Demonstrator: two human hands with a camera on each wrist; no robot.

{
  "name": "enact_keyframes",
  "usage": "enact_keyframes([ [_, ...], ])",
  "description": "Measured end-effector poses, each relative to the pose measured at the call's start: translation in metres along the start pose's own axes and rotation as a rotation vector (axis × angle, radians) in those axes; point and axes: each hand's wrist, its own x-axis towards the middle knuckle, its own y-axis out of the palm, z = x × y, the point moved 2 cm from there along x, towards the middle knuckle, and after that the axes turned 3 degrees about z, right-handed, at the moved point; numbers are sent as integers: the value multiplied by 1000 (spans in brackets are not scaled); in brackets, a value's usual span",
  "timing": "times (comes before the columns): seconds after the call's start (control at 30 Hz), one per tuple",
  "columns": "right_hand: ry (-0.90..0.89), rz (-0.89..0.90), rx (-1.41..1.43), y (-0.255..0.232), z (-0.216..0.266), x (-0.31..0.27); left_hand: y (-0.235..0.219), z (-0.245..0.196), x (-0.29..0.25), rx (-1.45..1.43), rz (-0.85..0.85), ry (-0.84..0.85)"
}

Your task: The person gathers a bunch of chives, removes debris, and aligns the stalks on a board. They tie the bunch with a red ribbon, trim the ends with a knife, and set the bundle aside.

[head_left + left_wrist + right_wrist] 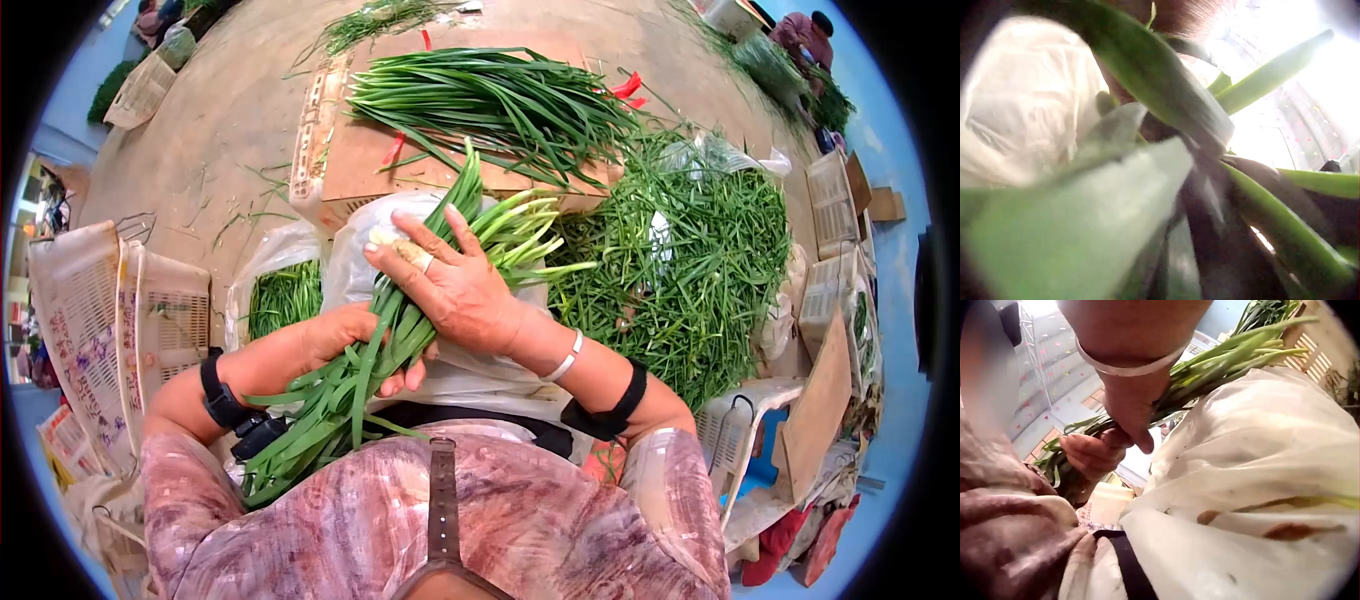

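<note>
A bunch of long green leafy stalks (345, 385) lies diagonally across the person's lap in the head view, pale stem ends at the upper right. The left hand (352, 338) grips the bunch from below, its fingertips showing under the leaves; in the right wrist view the left hand's fingers (1090, 453) curl round it. Over the stems lies the right hand (465, 290), palm down with fingers spread and fairly straight, a wrapped band on one finger. Leaves (1079, 219) fill much of the left wrist view, hiding the left hand's grip there.
A larger bundle of stalks (490, 105) lies on a board-topped crate (312, 140) ahead. At the right is a heap of loose greens (690, 270); white plastic (1254, 462) covers the lap. Crates (85, 310) stand at the left, and another person (800, 45) is far right.
</note>
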Motion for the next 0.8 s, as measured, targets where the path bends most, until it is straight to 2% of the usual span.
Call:
enact_keyframes([
  [0.03,-34,-101,-21,-2,-1,6,1,-3,-2,31,18,-7],
  [0.07,-40,-105,-23,-6,-2,8,6,-6,-4,36,14,-2],
  [0.13,-28,3,36,-20,-5,13,25,-19,-7,-13,63,38],
  [0.2,-51,-192,26,-27,-21,22,42,-43,-9,-19,88,18],
  [0.27,-16,-245,192,-52,-40,35,64,-73,-13,21,72,138],
  [0.3,31,-265,189,-66,-54,38,58,-87,-11,56,84,134],
  [0.37,201,-253,342,-104,-81,40,35,-127,-8,665,67,309],
  [0.4,274,-314,427,-123,-92,38,34,-147,-5,636,-88,263],
  [0.43,346,-298,393,-146,-104,33,38,-164,-11,399,262,421],
  [0.47,631,-283,377,-173,-105,29,25,-185,-12,559,328,482],
  [0.5,563,-445,477,-181,-133,17,12,-203,-14,594,243,549],
  [0.53,432,-523,764,-196,-140,9,4,-216,-12,626,157,615],
  [0.57,435,-517,888,-211,-145,1,6,-222,-3,628,170,617],
  [0.6,440,-510,1014,-220,-148,-6,8,-228,10,796,9,681],
  [0.63,448,-513,1007,-223,-148,-9,12,-230,24,958,-160,740],
  [0.7,312,-567,1382,-220,-146,-12,33,-224,70,1066,-9,749],
  [0.73,319,-562,1385,-216,-145,-12,37,-221,99,1168,53,746],
  [0.77,275,-589,1496,-209,-144,-12,37,-209,133,1111,221,707],
  [0.8,225,-617,1602,-204,-146,-10,47,-193,147,1083,183,498],
])
